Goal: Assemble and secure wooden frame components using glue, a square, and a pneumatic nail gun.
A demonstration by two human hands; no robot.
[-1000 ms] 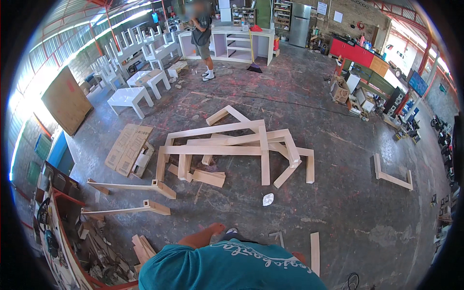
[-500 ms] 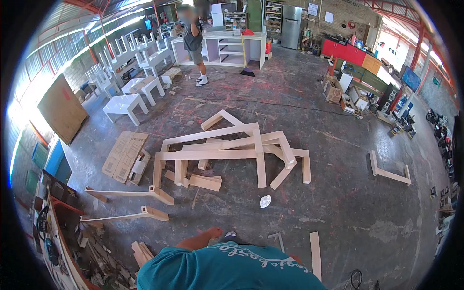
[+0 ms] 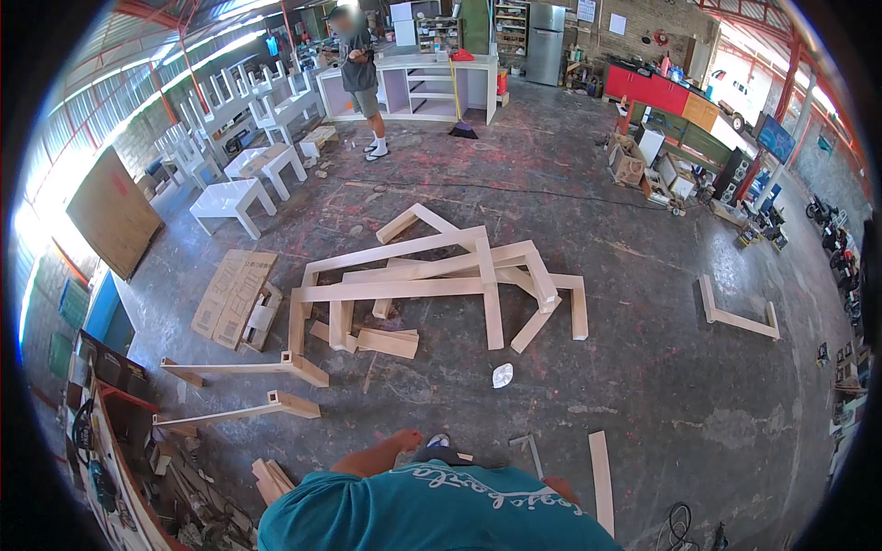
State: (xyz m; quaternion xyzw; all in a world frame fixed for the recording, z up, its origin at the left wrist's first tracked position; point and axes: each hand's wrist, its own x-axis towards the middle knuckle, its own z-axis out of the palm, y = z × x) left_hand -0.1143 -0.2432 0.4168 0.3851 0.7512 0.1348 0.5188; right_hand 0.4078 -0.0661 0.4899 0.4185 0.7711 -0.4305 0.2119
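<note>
L hand fingers: too small to tell if spread or curled; hand's nr the shoe. R hand mostly hidden by teal T-shirt, can't tell its fingers. Small wood pc btwn hands; grey L-shaped bar & wood plank nr R hand; wooden frames piled ahead.

dark stained floor | white tables left | red cabinet right | brick back wall | left-side glare, probably daylight

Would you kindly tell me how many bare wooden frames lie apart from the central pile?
3: the farther left frame, the nearer left frame, and the lone frame at far right.
</note>
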